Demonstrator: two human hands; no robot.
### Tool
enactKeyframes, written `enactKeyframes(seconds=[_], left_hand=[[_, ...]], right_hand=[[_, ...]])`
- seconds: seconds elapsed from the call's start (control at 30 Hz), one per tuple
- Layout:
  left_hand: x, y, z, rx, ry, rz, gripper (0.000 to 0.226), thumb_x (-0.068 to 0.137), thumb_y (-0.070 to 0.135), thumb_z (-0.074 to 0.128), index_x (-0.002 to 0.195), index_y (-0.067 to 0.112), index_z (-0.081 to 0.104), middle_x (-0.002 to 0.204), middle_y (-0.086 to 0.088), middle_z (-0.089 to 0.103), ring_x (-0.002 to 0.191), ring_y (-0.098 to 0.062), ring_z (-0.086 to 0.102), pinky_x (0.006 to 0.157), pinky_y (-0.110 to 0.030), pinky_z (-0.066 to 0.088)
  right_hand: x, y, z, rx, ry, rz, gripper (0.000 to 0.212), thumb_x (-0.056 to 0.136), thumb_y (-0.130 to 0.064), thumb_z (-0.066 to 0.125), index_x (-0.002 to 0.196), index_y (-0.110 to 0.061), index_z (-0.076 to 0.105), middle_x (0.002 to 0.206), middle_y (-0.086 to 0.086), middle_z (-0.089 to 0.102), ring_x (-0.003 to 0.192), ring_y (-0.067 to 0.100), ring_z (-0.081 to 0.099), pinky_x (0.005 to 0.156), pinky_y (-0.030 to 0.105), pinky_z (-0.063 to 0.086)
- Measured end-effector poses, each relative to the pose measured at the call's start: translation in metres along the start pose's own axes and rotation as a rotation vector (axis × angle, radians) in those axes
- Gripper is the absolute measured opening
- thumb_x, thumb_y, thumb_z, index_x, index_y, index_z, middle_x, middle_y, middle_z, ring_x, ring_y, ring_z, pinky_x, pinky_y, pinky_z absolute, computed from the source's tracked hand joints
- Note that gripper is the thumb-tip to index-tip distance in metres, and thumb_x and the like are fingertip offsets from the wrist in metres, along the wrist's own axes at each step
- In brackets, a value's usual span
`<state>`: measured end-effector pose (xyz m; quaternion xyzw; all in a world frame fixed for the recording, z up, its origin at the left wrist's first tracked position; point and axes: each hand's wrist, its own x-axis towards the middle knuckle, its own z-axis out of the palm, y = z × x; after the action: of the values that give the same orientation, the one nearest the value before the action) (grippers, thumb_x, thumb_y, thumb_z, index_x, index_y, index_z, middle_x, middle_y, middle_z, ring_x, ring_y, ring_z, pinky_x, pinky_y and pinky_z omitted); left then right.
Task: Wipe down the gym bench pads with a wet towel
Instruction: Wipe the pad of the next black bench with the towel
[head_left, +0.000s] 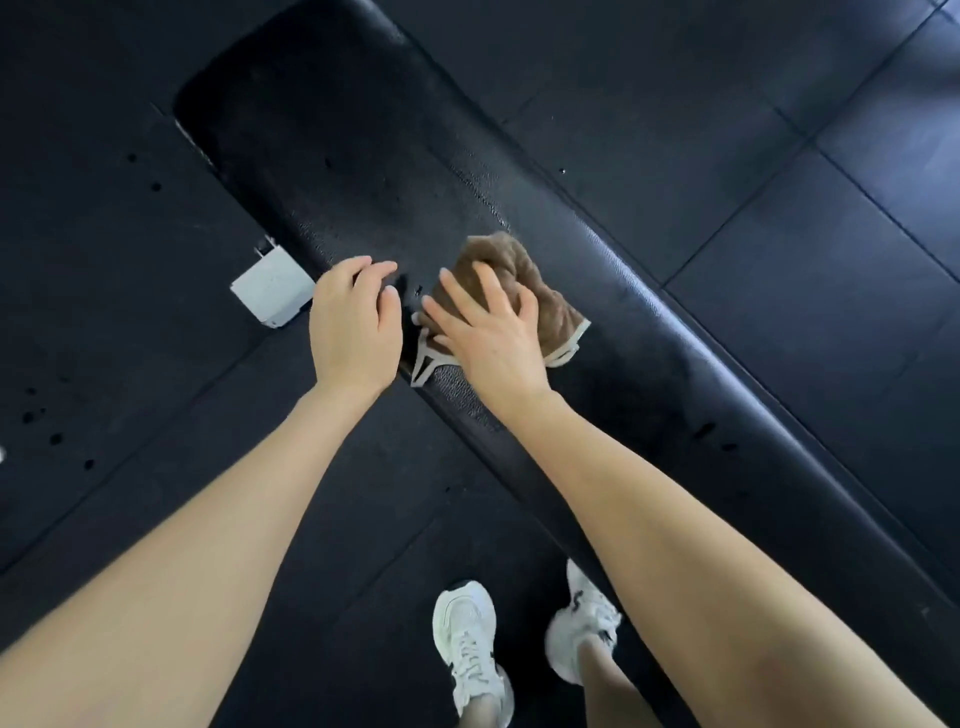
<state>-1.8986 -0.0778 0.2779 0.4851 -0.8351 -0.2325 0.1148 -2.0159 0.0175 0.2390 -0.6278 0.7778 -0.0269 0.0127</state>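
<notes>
A long black bench pad (343, 156) runs diagonally from the upper left to the lower right. A brown towel (540, 291) with a pale trim lies bunched on the pad near its middle. My right hand (488, 332) presses flat on the towel with fingers spread. My left hand (353, 327) rests on the pad's near edge just left of the towel, fingers curled and holding nothing. Part of the towel is hidden under my right hand.
The floor is dark rubber tiles (779, 182) with wet spots at the left (52, 436). A pale metal bench foot (272, 291) sticks out from under the pad at the left. My white sneakers (472, 654) stand beside the bench's near side.
</notes>
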Motion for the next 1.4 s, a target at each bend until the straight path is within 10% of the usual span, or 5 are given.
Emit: enactKeyframes(seconds=[0.27,0.5,0.77,1.17,1.4], left_hand=[[-0.04,0.012,0.005,-0.057,-0.018,0.007,0.03,0.091,0.013,0.046,0.115,0.009,0.065,0.127,-0.011,0.055,0.12,-0.027,0.047,0.099,-0.026,0.028],[-0.07,0.025,0.013,-0.07,-0.027,-0.022,0.031,0.088,0.019,0.05,0.114,0.01,0.065,0.128,-0.009,0.055,0.121,-0.026,0.046,0.101,-0.021,0.024],[-0.086,0.022,0.023,-0.063,0.004,-0.057,0.029,0.09,0.017,0.049,0.115,0.012,0.065,0.129,-0.004,0.055,0.121,-0.021,0.046,0.095,-0.014,0.022],[-0.138,0.066,0.047,0.005,-0.215,0.196,0.032,0.088,0.004,0.05,0.115,0.011,0.066,0.134,-0.016,0.053,0.129,-0.036,0.043,0.104,-0.039,0.032],[-0.129,0.083,0.075,0.104,-0.21,0.301,0.036,0.091,0.013,0.044,0.122,0.016,0.061,0.14,-0.019,0.046,0.133,-0.042,0.035,0.109,-0.053,0.025]], right_hand=[[-0.205,0.022,-0.029,0.048,-0.031,-0.07,0.044,0.086,-0.026,0.055,0.129,-0.032,0.054,0.145,0.003,0.046,0.127,0.031,0.039,0.089,0.051,0.039],[-0.179,0.036,-0.031,0.099,-0.087,0.151,0.072,0.08,-0.072,0.048,0.142,-0.036,0.037,0.155,0.016,0.025,0.143,0.03,0.024,0.104,0.073,0.017],[-0.107,0.004,-0.003,0.136,0.037,0.183,0.045,0.091,-0.045,0.05,0.131,-0.027,0.055,0.147,0.025,0.035,0.138,0.043,0.029,0.104,0.07,0.022],[-0.348,0.029,-0.003,0.055,-0.022,0.156,0.061,0.08,-0.017,0.067,0.135,-0.033,0.046,0.15,0.014,0.027,0.133,0.036,0.034,0.108,0.067,0.02],[-0.225,0.032,0.003,0.109,0.185,0.231,0.043,0.092,-0.036,0.056,0.133,-0.024,0.05,0.141,0.025,0.045,0.131,0.039,0.042,0.103,0.07,0.027]])
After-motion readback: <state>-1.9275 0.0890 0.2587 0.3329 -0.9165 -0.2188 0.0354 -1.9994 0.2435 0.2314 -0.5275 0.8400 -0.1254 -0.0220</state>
